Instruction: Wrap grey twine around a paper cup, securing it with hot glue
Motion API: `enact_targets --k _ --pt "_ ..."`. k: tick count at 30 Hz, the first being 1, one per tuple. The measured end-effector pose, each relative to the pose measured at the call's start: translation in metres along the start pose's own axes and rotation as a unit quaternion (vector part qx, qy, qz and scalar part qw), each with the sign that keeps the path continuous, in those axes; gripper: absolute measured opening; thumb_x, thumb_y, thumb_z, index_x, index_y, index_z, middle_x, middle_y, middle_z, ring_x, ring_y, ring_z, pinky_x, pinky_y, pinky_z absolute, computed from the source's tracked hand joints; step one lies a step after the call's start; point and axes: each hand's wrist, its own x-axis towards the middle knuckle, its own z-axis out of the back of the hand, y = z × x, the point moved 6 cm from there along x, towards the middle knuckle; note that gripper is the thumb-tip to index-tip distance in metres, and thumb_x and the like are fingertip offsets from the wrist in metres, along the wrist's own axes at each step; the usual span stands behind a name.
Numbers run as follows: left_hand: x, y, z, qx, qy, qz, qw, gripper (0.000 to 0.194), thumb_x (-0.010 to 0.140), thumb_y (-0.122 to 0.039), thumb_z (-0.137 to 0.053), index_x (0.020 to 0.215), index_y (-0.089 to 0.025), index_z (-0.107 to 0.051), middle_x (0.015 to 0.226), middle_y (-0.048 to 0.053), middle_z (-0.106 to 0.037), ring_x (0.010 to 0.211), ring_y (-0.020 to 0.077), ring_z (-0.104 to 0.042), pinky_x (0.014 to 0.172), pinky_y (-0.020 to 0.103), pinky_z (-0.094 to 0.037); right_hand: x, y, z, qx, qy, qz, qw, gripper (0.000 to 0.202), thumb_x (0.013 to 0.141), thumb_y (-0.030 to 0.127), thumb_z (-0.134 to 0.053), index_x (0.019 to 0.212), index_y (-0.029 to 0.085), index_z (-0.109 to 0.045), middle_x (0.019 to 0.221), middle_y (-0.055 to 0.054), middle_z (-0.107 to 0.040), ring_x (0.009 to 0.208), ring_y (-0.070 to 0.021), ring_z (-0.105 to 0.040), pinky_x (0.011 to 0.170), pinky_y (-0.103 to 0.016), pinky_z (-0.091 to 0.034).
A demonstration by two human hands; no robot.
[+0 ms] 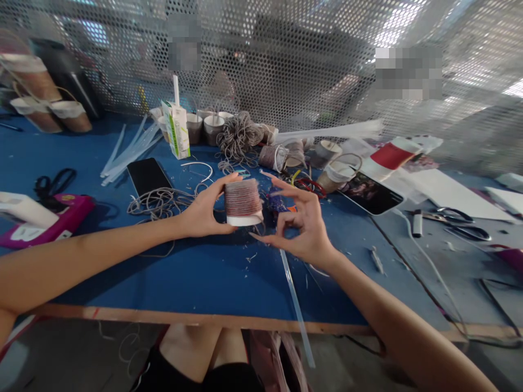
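Observation:
My left hand (208, 211) grips a small cup wrapped in brownish cord (242, 199), with a white band showing along its lower edge. The thumb lies under the cup and the fingers are over its top, lifting it above the blue table. To the right, my right hand (303, 220) is apart from the cup, fingers spread and curved, with nothing visible between them. Behind that hand is a blue-and-orange item (278, 201), partly hidden. A clear glue stick (295, 305) juts over the table's front edge. Loose grey cord (161, 202) lies left of the cup.
A black phone (149, 177) and a white glue gun (28, 209) on a magenta power strip (69, 215) are at left. A juice carton (176, 129), cord bundle (240, 136) and several wrapped cups stand behind. Right are a lit phone (371, 191) and scissors (453, 216).

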Motion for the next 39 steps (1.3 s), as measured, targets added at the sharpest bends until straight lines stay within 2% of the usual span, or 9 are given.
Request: enact_targets --k 5,11,16,19,24,30,32,35,39 --pt "0.002 0.001 0.004 0.031 -0.039 0.011 0.999 0.097 0.067 -0.037 -0.085 0.148 -0.019 -0.035 0.146 0.020 -0.052 0.138 0.0381 -0.052 0.114 0.057 -0.046 -0.004 0.019 0.000 0.026 0.054 0.067 0.996 0.020 0.089 0.030 -0.063 0.090 0.024 -0.045 0.129 -0.014 -0.067 0.044 -0.0040 -0.048 0.044 -0.026 -0.042" --pt "0.003 -0.004 0.006 0.017 -0.048 0.008 0.999 0.086 0.067 -0.037 -0.085 0.141 -0.019 -0.044 0.143 0.019 -0.054 0.134 0.0365 -0.055 0.112 0.055 -0.048 -0.003 0.015 -0.015 0.009 0.130 0.011 0.991 0.022 0.091 0.030 -0.061 0.080 0.022 -0.044 0.110 -0.014 -0.076 0.041 -0.0034 -0.043 0.040 -0.023 -0.036" --pt "0.003 -0.007 0.005 -0.012 -0.052 -0.014 0.998 0.084 0.068 -0.031 -0.084 0.140 -0.021 -0.043 0.142 0.019 -0.053 0.133 0.0337 -0.056 0.106 0.050 -0.054 -0.005 0.002 -0.012 0.137 0.086 -0.088 0.983 0.029 0.093 0.042 -0.062 0.082 0.021 -0.045 0.124 -0.017 -0.071 0.036 -0.0018 -0.046 0.036 -0.023 -0.042" --pt "0.003 -0.008 0.005 -0.012 -0.052 -0.024 0.998 0.081 0.070 -0.031 -0.082 0.141 -0.022 -0.042 0.144 0.019 -0.052 0.134 0.0339 -0.054 0.105 0.050 -0.054 -0.005 -0.002 -0.009 0.177 0.047 -0.114 0.976 0.032 0.091 0.046 -0.064 0.080 0.021 -0.048 0.112 -0.013 -0.076 0.032 -0.0017 -0.044 0.034 -0.022 -0.043" --pt "0.002 -0.007 0.005 -0.019 -0.042 -0.017 0.999 0.085 0.071 -0.029 -0.081 0.144 -0.025 -0.038 0.147 0.017 -0.048 0.136 0.0337 -0.052 0.108 0.051 -0.052 0.000 -0.003 0.002 0.190 -0.056 -0.137 0.971 0.034 0.093 0.042 -0.059 0.069 0.021 -0.046 0.077 -0.005 -0.077 0.026 -0.0026 -0.035 0.028 -0.021 -0.038" --pt "0.001 -0.008 0.007 -0.041 -0.047 -0.017 0.998 0.085 0.076 -0.034 -0.078 0.146 -0.031 -0.031 0.151 0.014 -0.042 0.140 0.0324 -0.047 0.112 0.051 -0.049 0.009 -0.009 0.037 0.066 -0.157 -0.095 0.981 0.028 0.090 0.046 -0.056 0.080 0.025 -0.042 0.085 -0.001 -0.067 0.037 -0.0060 -0.045 0.032 -0.023 -0.040" --pt "0.001 -0.005 0.007 -0.021 -0.051 -0.009 0.998 0.086 0.075 -0.037 -0.079 0.146 -0.031 -0.030 0.151 0.014 -0.042 0.140 0.0335 -0.047 0.112 0.053 -0.049 0.014 -0.007 0.047 -0.094 -0.121 -0.060 0.986 0.030 0.082 0.044 -0.066 0.093 0.025 -0.045 0.102 -0.006 -0.063 0.063 -0.0140 -0.061 0.049 -0.028 -0.053" --pt "0.001 -0.001 0.005 0.035 -0.040 0.003 0.999 0.086 0.076 -0.037 -0.078 0.146 -0.027 -0.030 0.149 0.017 -0.042 0.140 0.0368 -0.046 0.113 0.057 -0.045 0.018 -0.014 0.049 -0.346 0.040 -0.055 0.936 0.049 0.070 0.038 -0.073 0.109 0.021 -0.049 0.115 -0.014 -0.056 0.107 -0.0315 -0.059 0.089 -0.050 -0.055" --pt "0.003 -0.001 0.002 0.091 -0.022 -0.013 0.996 0.081 0.078 -0.023 -0.071 0.147 -0.028 -0.029 0.148 0.017 -0.043 0.140 0.0372 -0.044 0.117 0.061 -0.039 0.010 -0.032 0.045 -0.460 0.188 -0.120 0.860 0.054 0.066 0.030 -0.067 0.115 0.016 -0.048 0.118 -0.017 -0.051 0.116 -0.0375 -0.052 0.100 -0.057 -0.048"
